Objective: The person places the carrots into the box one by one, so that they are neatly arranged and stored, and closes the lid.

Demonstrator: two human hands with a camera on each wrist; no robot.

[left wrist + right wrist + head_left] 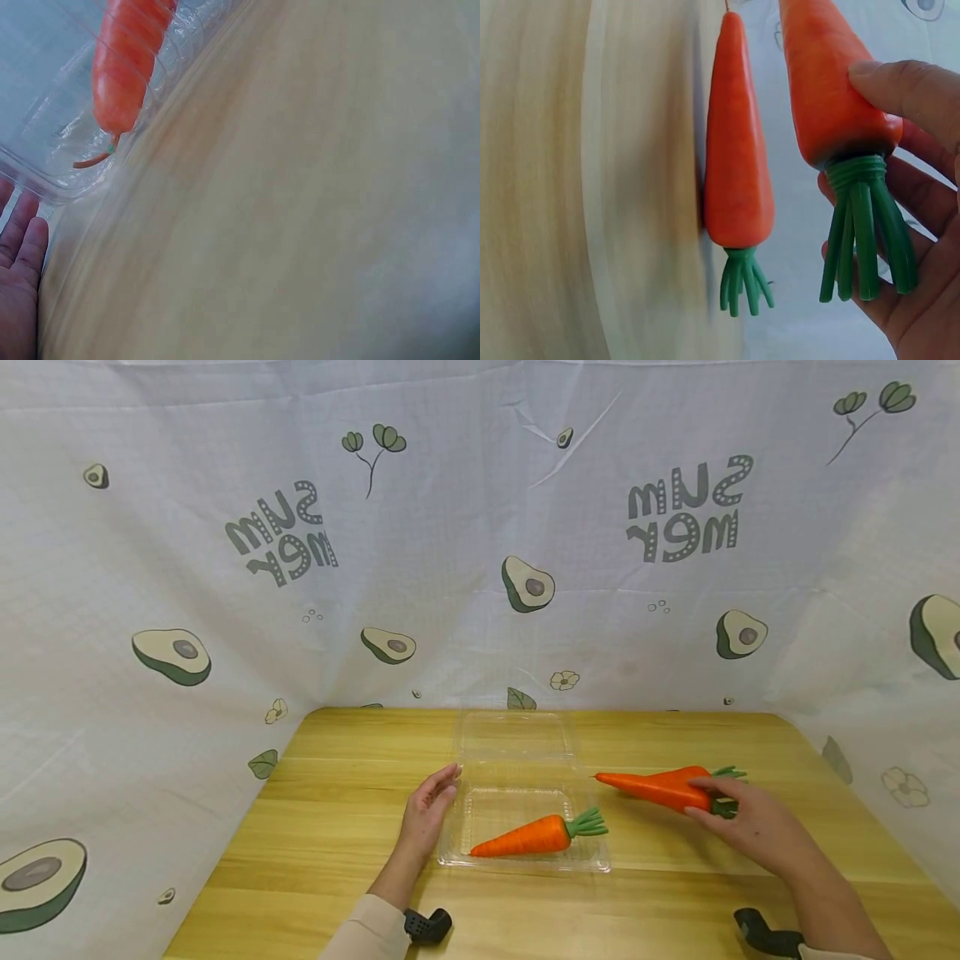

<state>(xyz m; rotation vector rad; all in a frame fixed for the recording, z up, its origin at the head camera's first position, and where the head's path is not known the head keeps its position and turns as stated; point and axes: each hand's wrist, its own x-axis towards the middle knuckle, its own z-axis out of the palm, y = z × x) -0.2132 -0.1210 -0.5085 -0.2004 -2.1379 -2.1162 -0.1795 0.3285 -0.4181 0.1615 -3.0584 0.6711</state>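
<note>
A clear plastic clamshell box (525,867) lies with its lid (517,735) folded back, and an orange toy carrot (525,837) with green stems rests along its near side. My left hand (429,810) is at the box's left edge, fingers loosely extended; whether it touches the rim I cannot tell. To the right of the box, my right hand (757,827) grips a second carrot (832,82) near its stem end, thumb on one side and fingers behind. Another carrot (739,157) lies on the table beside it; the two overlap in the head view.
The wooden table (337,827) reaches back to a white curtain (450,527) printed with avocados and lettering, which also hangs on both sides. Black wrist-worn devices (427,927) show near the forearms.
</note>
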